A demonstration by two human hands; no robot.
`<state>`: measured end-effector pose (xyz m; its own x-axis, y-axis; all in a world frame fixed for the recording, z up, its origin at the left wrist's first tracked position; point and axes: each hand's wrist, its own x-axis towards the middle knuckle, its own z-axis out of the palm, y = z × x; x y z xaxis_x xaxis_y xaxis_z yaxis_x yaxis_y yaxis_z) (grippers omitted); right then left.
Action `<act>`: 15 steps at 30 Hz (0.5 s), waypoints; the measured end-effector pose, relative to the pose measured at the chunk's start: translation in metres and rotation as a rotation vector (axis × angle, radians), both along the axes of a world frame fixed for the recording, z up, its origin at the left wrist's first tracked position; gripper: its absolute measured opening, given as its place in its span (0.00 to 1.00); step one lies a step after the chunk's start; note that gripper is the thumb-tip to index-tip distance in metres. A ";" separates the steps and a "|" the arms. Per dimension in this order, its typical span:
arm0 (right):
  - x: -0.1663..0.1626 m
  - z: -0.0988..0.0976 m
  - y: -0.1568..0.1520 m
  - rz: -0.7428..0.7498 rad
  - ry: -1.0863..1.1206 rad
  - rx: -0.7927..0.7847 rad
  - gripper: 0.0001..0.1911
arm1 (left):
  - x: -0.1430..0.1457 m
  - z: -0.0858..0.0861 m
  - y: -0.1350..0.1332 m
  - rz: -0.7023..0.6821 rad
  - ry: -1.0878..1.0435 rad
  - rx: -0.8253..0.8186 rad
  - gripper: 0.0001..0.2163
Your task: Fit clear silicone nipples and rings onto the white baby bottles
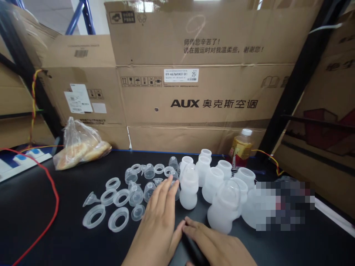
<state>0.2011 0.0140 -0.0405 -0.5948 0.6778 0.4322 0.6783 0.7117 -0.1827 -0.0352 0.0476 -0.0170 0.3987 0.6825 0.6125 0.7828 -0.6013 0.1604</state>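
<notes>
My left hand [158,218] reaches over the black table with its fingers stretched out, nothing visibly held. Its fingertips are close to clear domed caps [149,191], partly hiding them. My right hand [219,242] is low beside it, fingers extended leftward, their tips close to my left thumb. Under the right palm is a dark shape that I cannot make out. Just beyond the hands stands a whitish baby bottle [189,192] with a clear cap; another capped bottle [221,210] is to the right. Several open-topped bottles [213,184] stand behind. Screw rings [118,219] and silicone nipples [91,199] lie at left.
A bag of bread [83,147] lies at the back left, near a power strip [24,162] and a red cable [54,195]. A drink bottle [240,147] stands at the back right. A large cardboard sheet [194,122] walls off the rear.
</notes>
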 end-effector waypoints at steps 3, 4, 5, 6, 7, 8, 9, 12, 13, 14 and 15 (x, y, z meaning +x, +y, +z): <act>0.000 -0.002 0.002 0.015 -0.019 0.040 0.27 | -0.001 -0.007 0.002 -0.013 0.049 0.020 0.38; -0.001 -0.001 0.002 0.013 -0.013 0.044 0.26 | 0.000 -0.009 0.001 0.001 0.038 0.027 0.38; -0.001 -0.001 0.002 0.012 -0.002 0.049 0.26 | 0.001 -0.010 0.000 0.021 0.018 0.041 0.36; -0.001 0.000 0.001 0.011 0.002 0.051 0.25 | 0.002 -0.012 -0.001 0.038 -0.005 0.057 0.35; -0.001 0.001 0.001 0.013 0.004 0.052 0.25 | 0.003 -0.012 -0.003 0.055 -0.030 0.071 0.33; -0.001 0.003 0.000 0.014 -0.002 0.050 0.24 | 0.003 -0.012 -0.005 0.075 -0.056 0.080 0.32; -0.001 0.004 0.000 0.016 -0.011 0.047 0.23 | 0.004 -0.012 -0.007 0.098 -0.075 0.084 0.31; 0.000 0.009 0.000 0.021 -0.029 0.034 0.20 | 0.004 -0.009 -0.013 0.144 -0.078 0.069 0.28; 0.000 0.009 0.000 0.020 -0.022 0.033 0.21 | 0.004 -0.008 -0.015 0.147 -0.071 0.066 0.27; -0.001 0.010 0.000 0.016 -0.010 0.035 0.22 | 0.004 -0.007 -0.016 0.143 -0.064 0.065 0.26; -0.001 0.010 0.000 0.013 0.009 0.044 0.23 | 0.004 -0.006 -0.017 0.136 -0.058 0.060 0.25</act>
<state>0.1996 0.0144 -0.0307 -0.5992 0.6506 0.4666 0.6677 0.7277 -0.1573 -0.0315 0.0303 -0.0228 0.2676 0.6892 0.6734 0.8480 -0.5003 0.1750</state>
